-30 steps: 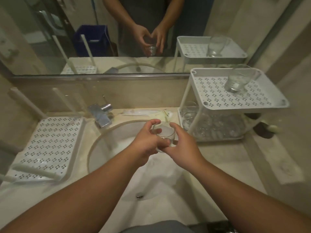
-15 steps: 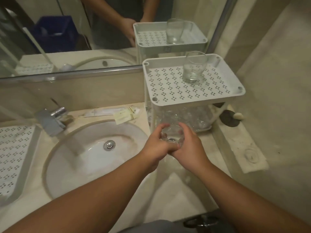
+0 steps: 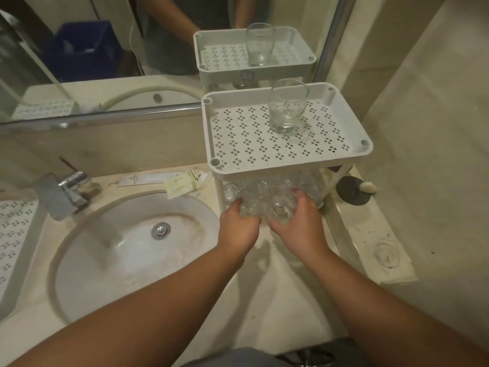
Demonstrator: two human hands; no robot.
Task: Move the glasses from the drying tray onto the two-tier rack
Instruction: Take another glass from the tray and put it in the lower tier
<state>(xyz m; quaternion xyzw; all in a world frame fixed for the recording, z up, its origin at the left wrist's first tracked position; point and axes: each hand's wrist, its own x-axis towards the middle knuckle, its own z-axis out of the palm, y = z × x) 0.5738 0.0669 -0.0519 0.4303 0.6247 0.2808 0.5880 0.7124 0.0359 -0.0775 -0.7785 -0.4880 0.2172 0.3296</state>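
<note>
The right hand point(image 3: 299, 223) curls around a small clear glass point(image 3: 281, 207) at the lower tier of the two-tier rack point(image 3: 291, 165), right of frame centre, while the left hand point(image 3: 239, 225) steadies it, fingers on the glass beside. This looks like the placing step; next, the glass needs a free spot among the crowded glasses there, then a gentle release.

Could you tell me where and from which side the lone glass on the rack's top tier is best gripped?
Probably round its lower wall, coming from the front. The glass stands upright, mouth up, tapering toward its base, alone on the top tier, whose front is open.
</note>
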